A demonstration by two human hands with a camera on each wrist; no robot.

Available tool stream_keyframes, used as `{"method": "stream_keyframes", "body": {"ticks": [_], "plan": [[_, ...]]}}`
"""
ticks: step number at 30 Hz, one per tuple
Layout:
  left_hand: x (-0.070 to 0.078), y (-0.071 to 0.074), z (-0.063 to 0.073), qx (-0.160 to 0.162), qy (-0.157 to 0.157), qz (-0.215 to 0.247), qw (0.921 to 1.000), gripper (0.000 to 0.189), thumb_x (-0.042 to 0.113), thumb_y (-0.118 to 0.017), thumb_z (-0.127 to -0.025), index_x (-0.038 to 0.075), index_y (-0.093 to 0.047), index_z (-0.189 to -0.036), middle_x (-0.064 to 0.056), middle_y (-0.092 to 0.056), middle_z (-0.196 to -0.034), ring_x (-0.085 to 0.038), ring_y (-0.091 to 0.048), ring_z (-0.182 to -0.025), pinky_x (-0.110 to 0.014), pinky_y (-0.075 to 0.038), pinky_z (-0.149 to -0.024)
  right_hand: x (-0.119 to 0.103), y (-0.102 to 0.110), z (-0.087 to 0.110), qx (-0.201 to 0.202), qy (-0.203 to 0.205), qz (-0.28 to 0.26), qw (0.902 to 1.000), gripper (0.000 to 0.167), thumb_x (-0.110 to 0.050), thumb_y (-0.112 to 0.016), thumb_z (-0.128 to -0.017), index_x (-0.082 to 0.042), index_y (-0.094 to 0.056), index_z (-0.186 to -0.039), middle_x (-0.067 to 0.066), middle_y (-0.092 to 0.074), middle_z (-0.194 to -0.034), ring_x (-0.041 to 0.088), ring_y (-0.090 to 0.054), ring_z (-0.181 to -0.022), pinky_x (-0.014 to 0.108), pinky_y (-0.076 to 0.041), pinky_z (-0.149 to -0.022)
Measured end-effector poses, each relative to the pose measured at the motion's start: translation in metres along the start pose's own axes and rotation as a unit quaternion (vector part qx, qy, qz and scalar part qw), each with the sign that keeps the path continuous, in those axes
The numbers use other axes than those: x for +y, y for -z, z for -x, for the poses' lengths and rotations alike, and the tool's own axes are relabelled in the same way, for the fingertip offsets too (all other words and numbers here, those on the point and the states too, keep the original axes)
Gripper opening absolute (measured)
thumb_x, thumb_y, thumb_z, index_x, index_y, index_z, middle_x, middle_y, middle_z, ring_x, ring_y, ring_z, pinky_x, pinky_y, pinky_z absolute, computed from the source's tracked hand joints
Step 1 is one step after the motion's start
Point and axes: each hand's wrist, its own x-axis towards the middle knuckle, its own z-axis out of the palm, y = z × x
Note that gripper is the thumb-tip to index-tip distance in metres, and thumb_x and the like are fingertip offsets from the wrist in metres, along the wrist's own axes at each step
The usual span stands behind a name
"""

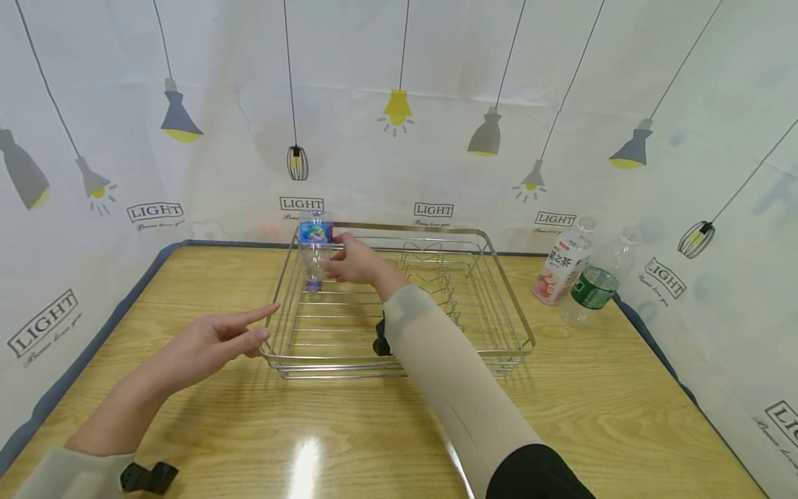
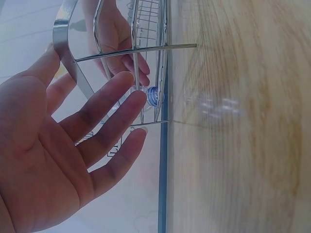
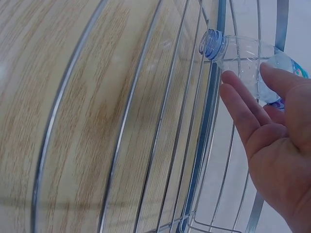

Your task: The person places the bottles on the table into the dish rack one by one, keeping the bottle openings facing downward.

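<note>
A clear plastic bottle (image 1: 316,253) with a blue label stands upside down in the left back part of a wire dish rack (image 1: 399,365), its blue neck (image 3: 212,44) at the bottom wires. My right hand (image 1: 357,262) is at the bottle's right side. In the right wrist view its thumb overlaps the bottle, while the other fingers (image 3: 243,107) stretch out loosely below. My left hand (image 1: 208,343) is at the rack's front left corner, fingertips right at the rim. From the left wrist view, its lower fingers (image 2: 114,124) extend loosely beside the rack's side wires.
Two bottles stand on the wooden table (image 1: 206,430) right of the rack: one with a white and pink label (image 1: 561,267), one clear with a green label (image 1: 594,287). Bent wire dividers (image 1: 436,277) rise inside the rack. A lamp-patterned sheet (image 1: 374,173) encloses the table's back and sides.
</note>
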Motion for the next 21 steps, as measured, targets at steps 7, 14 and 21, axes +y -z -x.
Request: {"method": "stream_keyframes", "body": {"ticks": [7,14,21], "plan": [[0.0,0.001,0.0,-0.003,-0.007,0.002,1.0,0.058,0.05,-0.057,-0.114,0.035,-0.044,-0.169,-0.002,-0.081,-0.126,-0.015,-0.074,-0.112,-0.049,-0.057,-0.093,-0.003,0.005,0.003,-0.008,-0.015,0.03,0.9994,0.075,-0.026,-0.071,-0.11,-0.003,-0.031,-0.169,0.02,-0.068,-0.138,0.032,-0.076,-0.115,0.043,-0.061,-0.104],[0.0,0.003,0.0,0.0,-0.006,-0.003,1.0,0.058,0.049,-0.057,-0.115,0.034,-0.043,-0.17,-0.003,-0.081,-0.126,-0.016,-0.074,-0.113,-0.055,-0.058,-0.096,-0.007,0.012,0.005,0.009,-0.013,0.035,0.9993,0.083,-0.029,-0.077,-0.106,-0.007,-0.031,-0.171,0.018,-0.061,-0.149,0.033,-0.073,-0.119,0.041,-0.059,-0.106],[0.0,0.001,0.0,-0.003,-0.003,0.007,1.0,0.058,0.049,-0.058,-0.114,0.035,-0.045,-0.169,-0.007,-0.078,-0.134,-0.015,-0.075,-0.112,-0.058,-0.058,-0.097,-0.022,0.015,0.01,0.076,-0.02,0.02,0.9967,0.084,-0.039,-0.078,-0.104,-0.014,-0.033,-0.17,0.014,-0.057,-0.159,0.035,-0.064,-0.137,0.049,-0.055,-0.113]]}}
